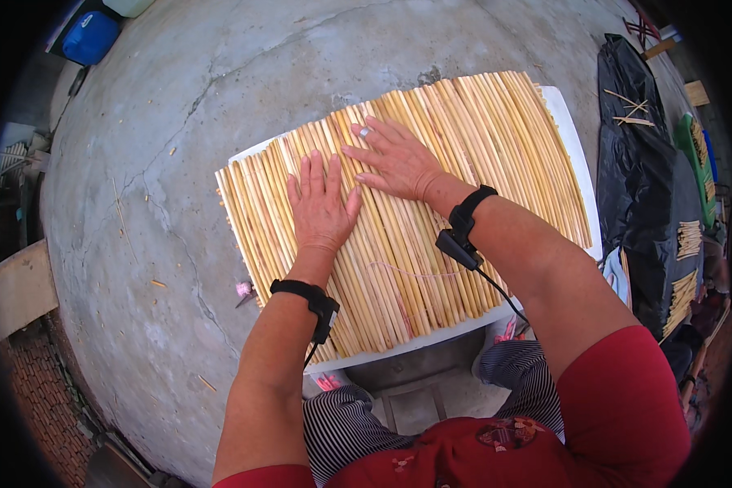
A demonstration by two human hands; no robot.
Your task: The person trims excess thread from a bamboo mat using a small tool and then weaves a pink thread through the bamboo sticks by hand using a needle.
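A layer of pale yellow, peeled sticks (529,154) lies side by side across a white board (563,106) in front of me. My left hand (321,207) rests flat on the sticks left of the middle, fingers apart. My right hand (390,163) also lies flat on them, higher and to the right, fingers spread, a ring on one finger. A thin pink string loops loosely over the sticks below my hands. A small pink object (244,289) with a dark part sits on the floor beside the board's left side.
Cracked concrete floor (138,268) surrounds the board. A black plastic sheet (622,187), bundles of short sticks (688,240) and a green tray (693,167) are on the right. A blue container (91,37) stands top left, and a plywood panel (23,289) is at the left.
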